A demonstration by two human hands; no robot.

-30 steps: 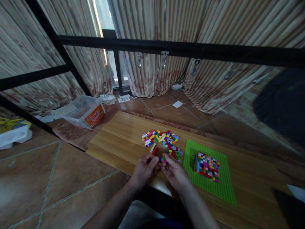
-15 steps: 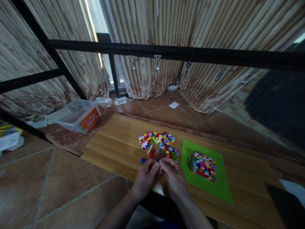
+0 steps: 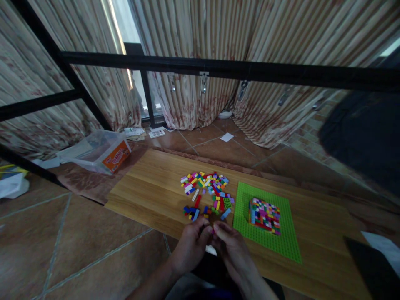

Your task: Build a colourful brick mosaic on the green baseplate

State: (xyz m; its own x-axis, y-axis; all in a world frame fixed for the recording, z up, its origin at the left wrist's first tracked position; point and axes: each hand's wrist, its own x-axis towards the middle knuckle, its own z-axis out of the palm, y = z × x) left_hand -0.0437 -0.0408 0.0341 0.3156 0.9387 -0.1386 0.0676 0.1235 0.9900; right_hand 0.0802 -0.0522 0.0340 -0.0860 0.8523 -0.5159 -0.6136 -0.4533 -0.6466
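Near the wooden tabletop's [image 3: 140, 183] front edge, the left hand [image 3: 191, 246] and right hand [image 3: 231, 246] are pinching a mostly hidden magenta brick [image 3: 213, 231] between closed fingertips, perhaps for steadiness; loose bricks [image 3: 204, 182] are lying just beyond, seemingly within reach; rightward, a multicoloured brick block [image 3: 265, 214] is sitting inside the green baseplate's [image 3: 283, 248] edges, leaving studded margin; leftward, wood is offering room.
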